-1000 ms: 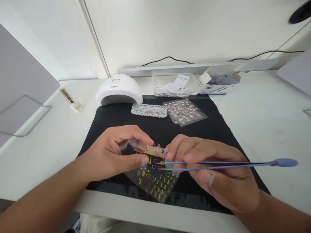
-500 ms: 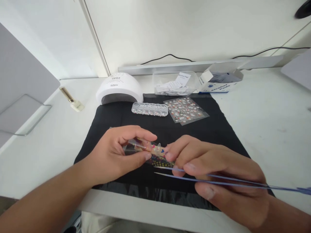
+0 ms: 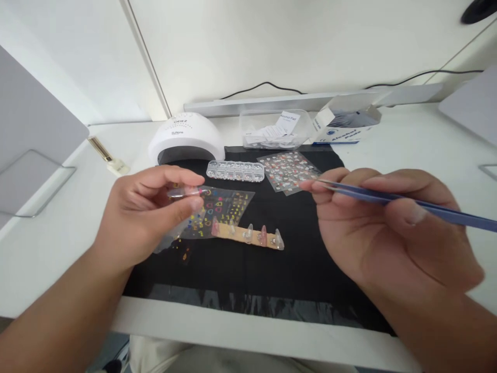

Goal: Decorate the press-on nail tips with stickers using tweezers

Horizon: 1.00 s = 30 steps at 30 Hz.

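Observation:
My left hand pinches a clear sticker sheet printed with small coloured hearts and letters, holding it above the black mat. A tan strip carrying several false nail tips lies on the mat just below the sheet. My right hand is raised at the right and grips blue tweezers, their tips pointing left toward a second sticker sheet that lies farther back on the mat.
A white nail lamp stands at the back left. A clear compartment box of rhinestones lies before it. A clear tub with paper packets and an alcohol pad box sit behind. A small gold-capped bottle lies left.
The nail tip strip now lies on the mat, out of both hands. My left hand lifted the sticker sheet up and left. My right hand rose with the tweezers.

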{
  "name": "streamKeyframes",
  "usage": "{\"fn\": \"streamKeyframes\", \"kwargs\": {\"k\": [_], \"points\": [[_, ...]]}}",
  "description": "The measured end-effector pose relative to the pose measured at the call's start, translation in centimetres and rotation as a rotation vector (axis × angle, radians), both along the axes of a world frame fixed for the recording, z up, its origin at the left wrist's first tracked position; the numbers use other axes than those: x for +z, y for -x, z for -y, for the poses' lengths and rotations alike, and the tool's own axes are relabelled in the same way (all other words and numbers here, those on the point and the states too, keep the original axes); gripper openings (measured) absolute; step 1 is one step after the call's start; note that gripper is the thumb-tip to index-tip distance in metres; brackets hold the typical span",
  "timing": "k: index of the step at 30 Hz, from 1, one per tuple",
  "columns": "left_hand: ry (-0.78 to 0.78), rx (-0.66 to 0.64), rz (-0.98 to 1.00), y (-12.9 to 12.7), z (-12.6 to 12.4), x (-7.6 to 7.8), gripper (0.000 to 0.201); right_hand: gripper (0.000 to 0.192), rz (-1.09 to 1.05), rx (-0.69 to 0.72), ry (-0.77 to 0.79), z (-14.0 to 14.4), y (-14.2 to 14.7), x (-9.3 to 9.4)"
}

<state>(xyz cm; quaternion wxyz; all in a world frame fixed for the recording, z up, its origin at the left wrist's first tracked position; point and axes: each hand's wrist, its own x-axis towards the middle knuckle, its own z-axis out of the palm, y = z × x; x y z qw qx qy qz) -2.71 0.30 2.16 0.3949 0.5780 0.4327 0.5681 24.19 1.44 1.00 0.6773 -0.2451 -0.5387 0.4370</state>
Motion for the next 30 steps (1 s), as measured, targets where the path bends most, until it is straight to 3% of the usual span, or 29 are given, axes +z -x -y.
{"fn": "streamKeyframes", "kwargs": {"k": [8, 19, 30], "points": [[0.079, 0.009, 0.057, 0.3, -0.8, 0.0, 0.023, 0.009, 0.028, 0.065, -0.025, 0.3, 0.5, -0.5], [0.018, 0.098, 0.134, 0.7, -1.9, -0.1, 0.022, 0.010, 0.043, 0.147, -0.024, 0.2, 0.4, -0.9], [0.093, 0.042, 0.153, 0.5, -1.6, -0.1, 0.020, 0.011, 0.089, 0.190, -0.052, 0.3, 0.4, -0.9]]}}
